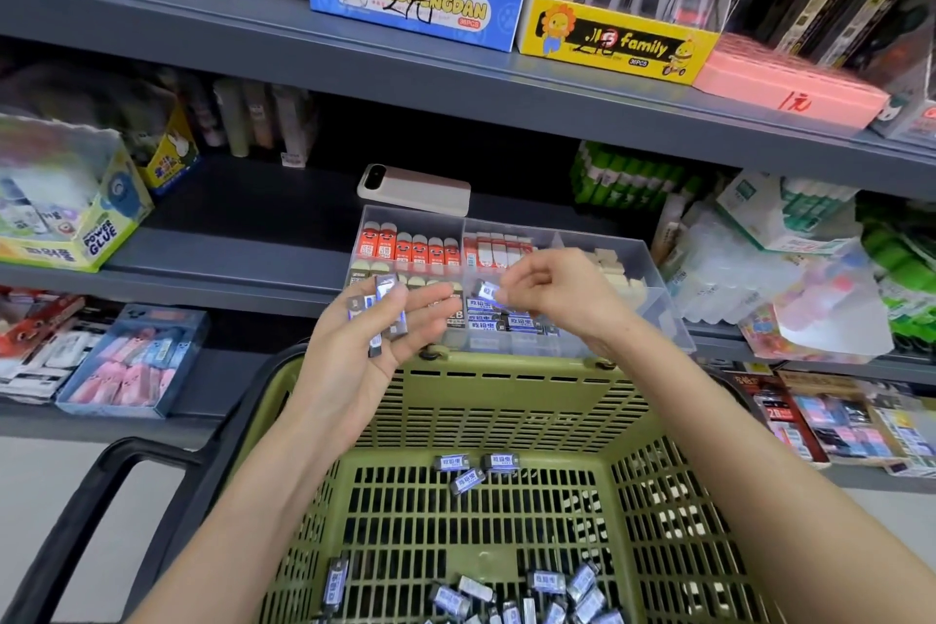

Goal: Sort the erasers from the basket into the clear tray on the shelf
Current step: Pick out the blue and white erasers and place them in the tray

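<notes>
A green plastic basket point(506, 400) sits below the shelf, with several blue-and-black wrapped erasers point(468, 469) scattered on its floor. The clear tray point(653, 279) stands on the shelf just behind it, divided into compartments of red, white and blue erasers. My left hand point(375, 334) is palm up over the basket's far rim and holds several blue erasers point(387, 314) in its fingers. My right hand point(552, 289) hovers over the tray's front middle compartment and pinches one blue eraser point(489, 291) above a row of the same kind.
A pink-backed phone point(415, 190) lies on the shelf behind the tray. Glue boxes point(76, 218) stand at the left, green glue sticks point(628, 177) and packets at the right. The basket's black handle point(126, 481) hangs at the lower left. Boxed goods fill the upper shelf.
</notes>
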Motion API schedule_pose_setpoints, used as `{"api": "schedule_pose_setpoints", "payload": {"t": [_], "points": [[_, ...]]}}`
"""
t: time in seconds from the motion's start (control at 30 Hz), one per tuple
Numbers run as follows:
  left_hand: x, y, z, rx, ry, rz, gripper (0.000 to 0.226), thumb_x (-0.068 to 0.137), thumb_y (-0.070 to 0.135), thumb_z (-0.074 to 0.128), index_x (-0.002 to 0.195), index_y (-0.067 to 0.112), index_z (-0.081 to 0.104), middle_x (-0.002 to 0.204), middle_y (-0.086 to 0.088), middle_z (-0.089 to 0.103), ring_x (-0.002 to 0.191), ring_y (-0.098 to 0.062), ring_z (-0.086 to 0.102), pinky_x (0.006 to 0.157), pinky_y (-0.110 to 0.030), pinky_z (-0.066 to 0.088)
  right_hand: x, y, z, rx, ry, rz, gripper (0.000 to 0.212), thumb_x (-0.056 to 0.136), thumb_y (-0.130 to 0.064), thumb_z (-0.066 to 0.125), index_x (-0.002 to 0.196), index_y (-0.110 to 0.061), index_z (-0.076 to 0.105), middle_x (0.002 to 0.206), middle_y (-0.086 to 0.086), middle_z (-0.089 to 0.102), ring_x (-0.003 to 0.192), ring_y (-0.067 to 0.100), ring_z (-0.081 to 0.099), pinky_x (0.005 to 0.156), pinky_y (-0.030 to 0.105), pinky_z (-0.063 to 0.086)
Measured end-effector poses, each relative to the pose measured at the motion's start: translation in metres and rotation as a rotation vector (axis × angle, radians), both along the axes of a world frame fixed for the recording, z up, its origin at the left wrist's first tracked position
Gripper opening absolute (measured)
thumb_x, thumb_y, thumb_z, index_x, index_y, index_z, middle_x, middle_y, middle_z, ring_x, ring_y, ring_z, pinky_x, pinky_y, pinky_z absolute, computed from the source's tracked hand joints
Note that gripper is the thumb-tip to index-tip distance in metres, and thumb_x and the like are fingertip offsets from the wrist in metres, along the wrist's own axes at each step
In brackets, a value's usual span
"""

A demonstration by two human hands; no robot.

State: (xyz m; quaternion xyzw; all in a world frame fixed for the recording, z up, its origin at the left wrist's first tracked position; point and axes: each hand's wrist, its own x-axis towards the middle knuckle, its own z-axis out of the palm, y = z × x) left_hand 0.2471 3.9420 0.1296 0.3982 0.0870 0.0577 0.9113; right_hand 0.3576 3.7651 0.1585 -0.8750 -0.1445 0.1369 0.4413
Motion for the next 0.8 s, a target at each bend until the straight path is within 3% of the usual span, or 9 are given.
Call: {"api": "schedule_pose_setpoints", "payload": {"t": [0.1, 0.17, 0.27, 0.37, 0.43, 0.6, 0.67, 0.73, 0.8], "points": [[0.0, 0.001, -0.001, 0.073, -0.038, 0.02, 0.024, 0.082, 0.019, 0.059, 0.099, 0.004, 0.051, 0.097, -0.017, 0.073, 0.093, -0.029, 0.071, 0.065, -0.024, 0.056, 0.003, 0.009, -0.01, -0.197, -0.141, 0.055, 0.007, 0.081, -0.005, 0.07, 0.075, -0.005, 0.071, 0.07, -0.005, 0.066, 0.062, 0.0, 0.057, 0.083, 0.021, 0.044], [0.0, 0.001, -0.001, 0.123, -0.056, 0.056, 0.024, 0.081, 0.025, 0.059, 0.098, 0.008, 0.058, 0.093, -0.008, 0.074, 0.09, -0.019, 0.071, 0.065, -0.022, 0.055, 0.0, 0.017, -0.013, -0.311, -0.205, 0.106, 0.011, 0.085, -0.007, 0.065, 0.077, -0.005, 0.071, 0.079, 0.003, 0.07, 0.068, 0.006, 0.056, 0.081, 0.016, 0.038], [0.0, 0.003, -0.002, 0.117, -0.03, 0.101, 0.026, 0.076, 0.03, 0.061, 0.099, 0.017, 0.061, 0.089, 0.001, 0.069, 0.082, -0.008, 0.066, 0.067, -0.018, 0.053, -0.002, 0.023, -0.015, -0.507, -0.315, 0.128, 0.023, 0.089, -0.009, 0.055, 0.07, -0.005, 0.067, 0.074, 0.008, 0.068, 0.071, 0.017, 0.059, 0.073, 0.025, 0.03], [0.0, 0.004, -0.001, 0.079, -0.027, 0.11, 0.025, 0.076, 0.029, 0.064, 0.098, 0.019, 0.06, 0.095, -0.005, 0.057, 0.071, -0.008, 0.051, 0.055, -0.015, 0.044, -0.003, 0.025, -0.015, -0.582, -0.355, 0.166, 0.032, 0.089, -0.011, 0.052, 0.057, -0.008, 0.052, 0.059, 0.008, 0.051, 0.058, 0.019, 0.05, 0.083, 0.035, 0.047], [-0.001, 0.004, 0.0, 0.081, -0.039, 0.101, 0.025, 0.074, 0.03, 0.068, 0.096, 0.019, 0.06, 0.098, -0.01, 0.048, 0.071, -0.012, 0.038, 0.051, -0.016, 0.039, -0.001, 0.025, -0.014, -0.624, -0.328, 0.184, 0.033, 0.091, -0.015, 0.051, 0.059, -0.008, 0.052, 0.061, 0.006, 0.05, 0.06, 0.019, 0.05, 0.085, 0.04, 0.045], [-0.006, 0.002, 0.002, 0.152, -0.094, 0.066, 0.037, 0.062, 0.052, 0.082, 0.085, 0.027, 0.069, 0.102, -0.011, 0.048, 0.07, -0.012, 0.037, 0.047, -0.015, 0.034, -0.005, 0.014, 0.009, -0.421, -0.317, 0.122, 0.04, 0.096, -0.029, 0.05, 0.077, 0.003, 0.066, 0.084, 0.014, 0.071, 0.071, 0.024, 0.061, 0.064, 0.024, 0.041], [-0.007, 0.002, 0.002, 0.19, -0.109, 0.061, 0.043, 0.055, 0.055, 0.085, 0.084, 0.027, 0.069, 0.098, -0.009, 0.049, 0.064, -0.008, 0.038, 0.046, -0.014, 0.033, -0.02, 0.014, 0.02, -0.154, -0.235, 0.131, 0.03, 0.091, -0.033, 0.056, 0.084, -0.01, 0.073, 0.085, 0.008, 0.072, 0.071, 0.014, 0.062, 0.06, 0.017, 0.042], [-0.007, 0.002, 0.003, 0.222, -0.113, 0.064, 0.04, 0.058, 0.054, 0.084, 0.084, 0.028, 0.07, 0.096, -0.008, 0.053, 0.067, -0.01, 0.04, 0.046, -0.014, 0.034, -0.045, 0.02, 0.026, 0.151, -0.052, 0.188, 0.006, 0.084, -0.027, 0.066, 0.085, -0.024, 0.071, 0.08, -0.009, 0.071, 0.069, 0.0, 0.06, 0.062, 0.013, 0.047], [-0.008, 0.0, 0.004, 0.248, -0.096, 0.07, 0.028, 0.063, 0.047, 0.079, 0.083, 0.029, 0.07, 0.09, -0.004, 0.06, 0.069, -0.01, 0.047, 0.046, -0.015, 0.035, -0.065, 0.027, 0.022, 0.246, -0.038, 0.203, 0.01, 0.08, -0.018, 0.072, 0.086, -0.024, 0.068, 0.077, -0.011, 0.067, 0.073, 0.001, 0.06, 0.064, 0.014, 0.049]]}}
